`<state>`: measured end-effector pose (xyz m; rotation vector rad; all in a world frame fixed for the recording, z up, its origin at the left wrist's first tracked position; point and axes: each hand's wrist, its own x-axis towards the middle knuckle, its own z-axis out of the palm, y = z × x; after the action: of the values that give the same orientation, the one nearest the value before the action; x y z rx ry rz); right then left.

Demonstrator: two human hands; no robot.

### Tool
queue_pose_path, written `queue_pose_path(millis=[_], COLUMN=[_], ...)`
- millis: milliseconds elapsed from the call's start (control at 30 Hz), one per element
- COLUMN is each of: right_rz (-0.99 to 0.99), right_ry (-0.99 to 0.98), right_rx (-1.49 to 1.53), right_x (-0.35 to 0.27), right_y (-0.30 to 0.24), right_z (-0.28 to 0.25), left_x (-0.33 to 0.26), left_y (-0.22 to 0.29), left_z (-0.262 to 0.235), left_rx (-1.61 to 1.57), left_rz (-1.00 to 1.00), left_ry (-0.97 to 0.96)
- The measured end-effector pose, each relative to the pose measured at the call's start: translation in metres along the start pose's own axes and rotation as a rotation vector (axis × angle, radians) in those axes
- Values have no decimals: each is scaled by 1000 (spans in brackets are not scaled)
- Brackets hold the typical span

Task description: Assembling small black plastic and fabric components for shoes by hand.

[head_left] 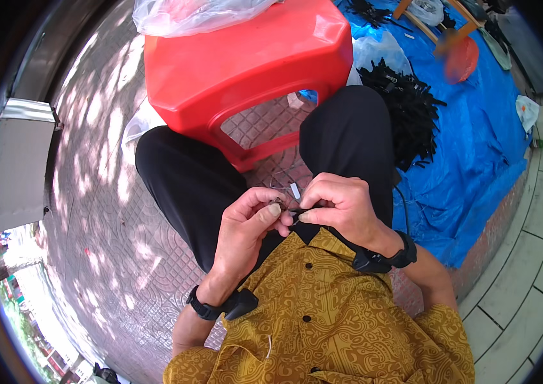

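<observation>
My left hand point(252, 216) and my right hand point(343, 206) meet over my lap, fingertips almost touching. Thumb and forefinger of the left pinch a small dark thing, too small to make out. A thin black strip point(298, 210) is gripped by the right thumb and fingers, and its tip points toward the left fingertips. Just beyond the hands shows a small white tag point(295, 190); whether it hangs from the held piece I cannot tell. Thin pale threads lie near it. Both wrists wear black bands.
A red plastic stool point(246, 64) stands between my knees, a clear plastic bag point(201, 14) on top. To the right, a blue tarp point(470, 173) bears a heap of black strips point(406, 112) and a red bag point(461, 61). At left, patterned paving point(105, 192) spreads beside a grey box point(23, 169).
</observation>
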<state>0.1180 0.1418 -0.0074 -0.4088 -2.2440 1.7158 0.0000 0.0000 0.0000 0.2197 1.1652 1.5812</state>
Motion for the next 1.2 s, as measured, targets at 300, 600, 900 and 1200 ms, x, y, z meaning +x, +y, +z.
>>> queue_pose_path(millis=[300,600,900,1200], right_rz=[-103,-194,-85,172], right_ry=[19,-62,-42,-115], right_rx=[26,-113,63,467], right_x=[0,1,-6,-14], right_y=[-2,-2,4,6], right_z=[-3,0,-1,-5], left_x=[0,-4,-2,0], left_y=[-4,-8,-14,2], left_z=[7,6,21,3], left_rx=[-125,84,255,195], left_rz=[-150,-141,18,-125], left_ry=[-80,-51,54,-280])
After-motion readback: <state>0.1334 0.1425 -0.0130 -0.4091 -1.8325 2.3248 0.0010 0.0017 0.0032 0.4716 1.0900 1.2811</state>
